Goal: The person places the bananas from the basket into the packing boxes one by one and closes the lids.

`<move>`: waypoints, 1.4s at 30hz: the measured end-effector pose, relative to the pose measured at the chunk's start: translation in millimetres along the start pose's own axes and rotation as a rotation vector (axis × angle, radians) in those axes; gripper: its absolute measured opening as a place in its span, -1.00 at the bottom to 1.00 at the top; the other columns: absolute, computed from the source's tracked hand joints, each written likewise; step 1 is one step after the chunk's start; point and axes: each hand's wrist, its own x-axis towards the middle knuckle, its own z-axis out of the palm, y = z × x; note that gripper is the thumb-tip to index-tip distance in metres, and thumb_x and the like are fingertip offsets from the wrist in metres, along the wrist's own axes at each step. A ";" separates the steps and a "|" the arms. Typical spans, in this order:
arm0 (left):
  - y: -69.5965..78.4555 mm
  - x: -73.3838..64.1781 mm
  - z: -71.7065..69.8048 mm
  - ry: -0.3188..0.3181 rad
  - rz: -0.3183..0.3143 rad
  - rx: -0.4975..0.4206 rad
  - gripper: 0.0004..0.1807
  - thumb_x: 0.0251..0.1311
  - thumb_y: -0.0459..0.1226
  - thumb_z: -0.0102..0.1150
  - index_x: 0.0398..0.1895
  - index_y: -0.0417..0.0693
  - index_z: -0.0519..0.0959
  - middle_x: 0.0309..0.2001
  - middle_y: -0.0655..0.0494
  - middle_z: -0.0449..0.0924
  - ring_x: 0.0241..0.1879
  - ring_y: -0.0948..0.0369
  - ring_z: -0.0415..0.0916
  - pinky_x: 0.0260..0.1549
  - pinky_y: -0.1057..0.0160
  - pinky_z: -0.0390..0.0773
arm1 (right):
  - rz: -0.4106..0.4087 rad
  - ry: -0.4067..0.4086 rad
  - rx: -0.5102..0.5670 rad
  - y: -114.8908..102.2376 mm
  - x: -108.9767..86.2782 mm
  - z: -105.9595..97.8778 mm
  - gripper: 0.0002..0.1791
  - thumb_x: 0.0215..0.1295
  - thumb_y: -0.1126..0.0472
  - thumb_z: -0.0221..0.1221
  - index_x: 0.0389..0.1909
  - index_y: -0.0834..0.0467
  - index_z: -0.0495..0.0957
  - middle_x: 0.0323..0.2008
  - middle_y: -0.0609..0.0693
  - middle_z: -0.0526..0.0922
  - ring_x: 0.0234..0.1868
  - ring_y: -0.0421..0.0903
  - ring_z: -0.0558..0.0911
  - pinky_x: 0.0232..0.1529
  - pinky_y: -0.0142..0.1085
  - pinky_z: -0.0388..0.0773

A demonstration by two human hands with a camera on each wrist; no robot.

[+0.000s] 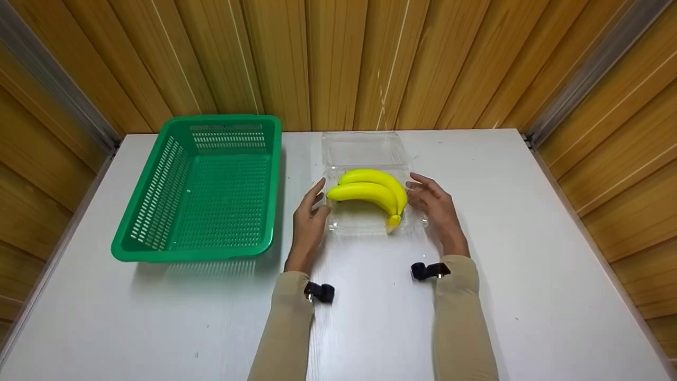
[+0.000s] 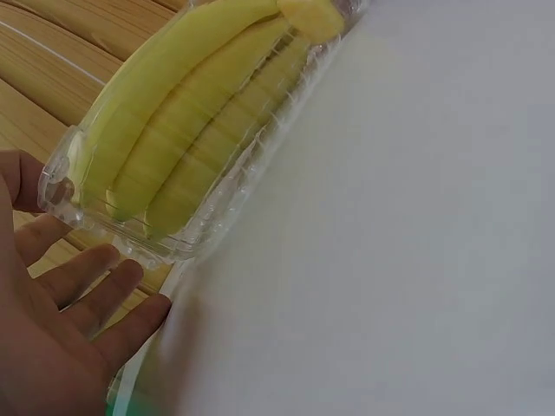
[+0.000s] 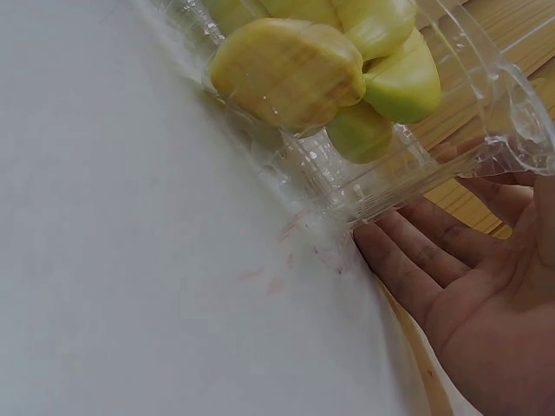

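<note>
A bunch of yellow bananas (image 1: 370, 191) lies in a clear plastic clamshell container (image 1: 351, 219), its stem end toward the near right corner. The hinged lid (image 1: 365, 150) is folded back on the far side. My left hand (image 1: 309, 225) is at the container's left end, fingers extended along it; the left wrist view shows a digit (image 2: 26, 178) right at the corner. At the opposite end, my right hand (image 1: 440, 211) has its fingers spread, and in the right wrist view the fingertips (image 3: 373, 243) meet the lower edge of the clear wall.
A green perforated plastic basket (image 1: 193, 255) stands on the white table (image 1: 370, 328), left of the container. Wood-patterned panels (image 1: 338, 63) rise behind the table and along both sides. Each sleeved wrist carries a small black camera (image 1: 320, 292).
</note>
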 end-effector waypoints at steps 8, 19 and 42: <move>-0.3 0.9 -0.1 -0.024 -0.019 -0.012 -0.34 0.40 -0.44 -0.07 0.59 -0.07 0.40 0.55 0.06 0.38 0.43 -0.02 0.42 0.35 -0.04 0.47 | -0.011 0.008 -0.006 -0.6 0.6 0.8 -0.47 0.63 0.25 0.04 0.54 0.22 0.39 0.37 0.24 0.53 0.28 0.04 0.58 0.36 -0.12 0.50; -0.2 -0.1 -2.8 -0.045 -0.046 -0.008 -0.35 0.44 -0.40 -0.09 0.61 -0.09 0.36 0.55 -0.02 0.37 0.37 -0.01 0.47 0.34 0.00 0.47 | -0.027 0.023 0.006 3.6 -0.9 3.2 -0.48 0.63 0.23 0.02 0.54 0.20 0.41 0.36 0.22 0.54 0.26 0.07 0.58 0.37 -0.10 0.49; -2.0 -0.3 -1.2 -0.044 -0.063 -0.020 -0.36 0.46 -0.35 -0.06 0.61 -0.05 0.36 0.54 -0.02 0.38 0.33 0.01 0.50 0.33 -0.02 0.47 | 0.051 0.036 -0.004 -19.5 23.7 -0.2 -0.32 0.59 0.20 0.11 0.66 0.10 0.23 0.43 0.16 0.51 0.41 0.05 0.51 0.40 -0.10 0.45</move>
